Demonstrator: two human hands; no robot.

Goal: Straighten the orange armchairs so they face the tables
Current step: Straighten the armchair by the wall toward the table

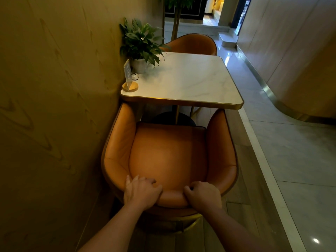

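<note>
An orange leather armchair stands right below me, its open front toward a white marble table with a gold rim. Its arm tips reach under the table's near edge. My left hand grips the top of the backrest left of centre, fingers curled over the rim. My right hand grips the same rim right of centre. A second orange armchair stands at the table's far side, only its curved back visible.
A wood-panelled wall runs close along the left of the chair and table. On the table's left side stand a potted plant, an acrylic sign on a round base and a small round call button. A glossy tiled aisle lies to the right.
</note>
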